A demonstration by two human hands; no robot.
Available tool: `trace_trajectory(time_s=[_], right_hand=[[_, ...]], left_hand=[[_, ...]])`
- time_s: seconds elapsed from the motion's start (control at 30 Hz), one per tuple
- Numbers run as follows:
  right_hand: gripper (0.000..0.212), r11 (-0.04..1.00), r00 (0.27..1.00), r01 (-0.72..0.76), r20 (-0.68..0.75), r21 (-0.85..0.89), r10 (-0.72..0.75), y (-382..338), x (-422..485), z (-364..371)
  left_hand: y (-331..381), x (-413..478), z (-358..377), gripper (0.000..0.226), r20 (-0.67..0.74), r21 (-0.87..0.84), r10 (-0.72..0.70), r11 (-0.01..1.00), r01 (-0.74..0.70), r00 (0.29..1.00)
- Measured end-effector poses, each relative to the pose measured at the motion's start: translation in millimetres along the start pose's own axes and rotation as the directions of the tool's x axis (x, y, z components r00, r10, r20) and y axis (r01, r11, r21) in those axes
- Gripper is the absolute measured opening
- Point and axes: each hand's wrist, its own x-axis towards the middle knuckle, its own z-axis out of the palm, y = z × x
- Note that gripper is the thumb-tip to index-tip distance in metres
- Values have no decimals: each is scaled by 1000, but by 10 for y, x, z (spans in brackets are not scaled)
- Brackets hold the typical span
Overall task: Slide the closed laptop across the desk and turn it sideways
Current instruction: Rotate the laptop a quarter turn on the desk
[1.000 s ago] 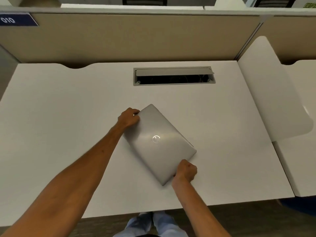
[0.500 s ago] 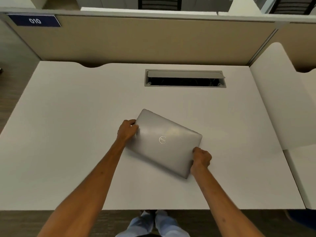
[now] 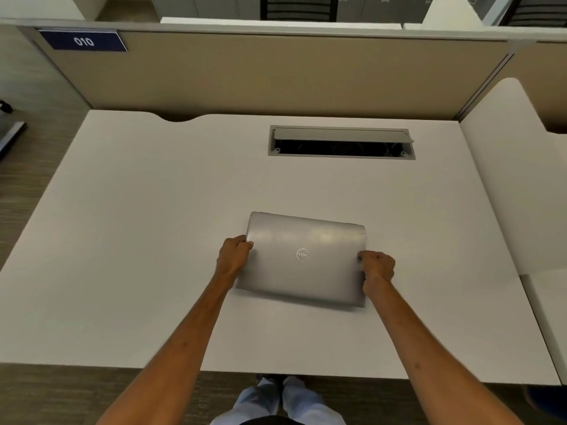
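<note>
The closed silver metal laptop lies flat mid-desk, long edge toward the person. Left hand and right hand clamp its short sides; turning looks in hand, apparently needing further rotation.

I'm seeing the white desk filling mid-frame, the closed silver laptop lying flat just below centre.

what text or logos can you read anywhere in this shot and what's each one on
"010": white digits on the dark blue rectangular sign fixed to the top left of the beige partition panel.
"DELL": round logo, seen upside down, on the lid of the closed silver laptop that both hands grip on the white desk.
Small marks on the grey cabinets behind the partition are too small to read.
</note>
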Motion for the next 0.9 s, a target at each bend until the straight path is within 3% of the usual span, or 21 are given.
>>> trace_trajectory(time_s=[0.07,0.2,0.3,0.4,0.5,0.63,0.9], right_hand=[[13,1000,1000,8,4,-12,-8,-25,28,-1],[8,999,1000,22,9,-24,-21,-59,55,18],[14,999,1000,27,16,-37,-27,-76,68,35],[5,998,999,41,18,-45,-40,-83,54,54],[3,996,998,63,10,-68,-63,-72,40,51],[16,989,995,96,12,-109,-95,-35,72,11],[14,983,992,126,9,-135,-126,30,70,5]], left_hand=[[-25,-41,12,35,8,-42,-35,998,36,999],[-73,-70,33,53,-8,-85,-68,994,67,998],[-76,-108,34,50,-15,-83,-81,993,80,997],[-72,-120,23,50,-34,-89,-85,993,81,996],[-83,-95,35,24,-28,-107,-83,991,80,996],[-115,-43,64,15,-21,-132,-76,989,73,997],[-127,-42,100,18,-8,-116,-84,990,82,996]])
